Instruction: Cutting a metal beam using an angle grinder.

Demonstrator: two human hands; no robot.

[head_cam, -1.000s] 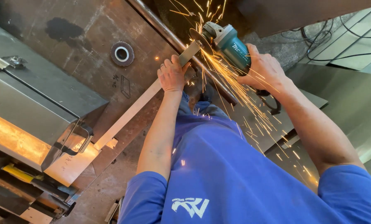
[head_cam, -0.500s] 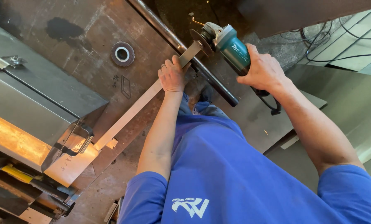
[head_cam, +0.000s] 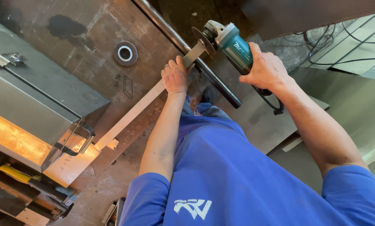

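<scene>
At the far end of the rusty brown steel table (head_cam: pixel 91 33), the long flat pale metal bar (head_cam: pixel 154 94) lies diagonally, its near end by the shiny stainless steel box (head_cam: pixel 32 113) and its far end sticking past the dark round steel pipe (head_cam: pixel 195 62). Left hand (head_cam: pixel 175 76) presses on the bar, grip narrow, fingers wrapped over its edge, close to the cutting end. Right hand (head_cam: pixel 266 69) has its grip closed around the body of the teal and grey angle grinder (head_cam: pixel 231 42), whose thin dark disc (head_cam: pixel 203 40) sits at the bar's tip; touching or just off it, cannot tell. No sparks visible.

Risks, as a judgement: left-hand fingers are near the disc, so a kick or slip of the grinder could reach them. Bar looks held down by hand only, no clamp seen here, so it may chatter or pivot and pinch the disc. One-handed hold on the grinder gives weak control if it grabs. Bare hands and arms would take sparks. Black power cable (head_cam: pixel 275 104) hangs loose below the right wrist and could snag. Grey flap disc (head_cam: pixel 125 53) lies loose on the table, well apart from the work.
</scene>
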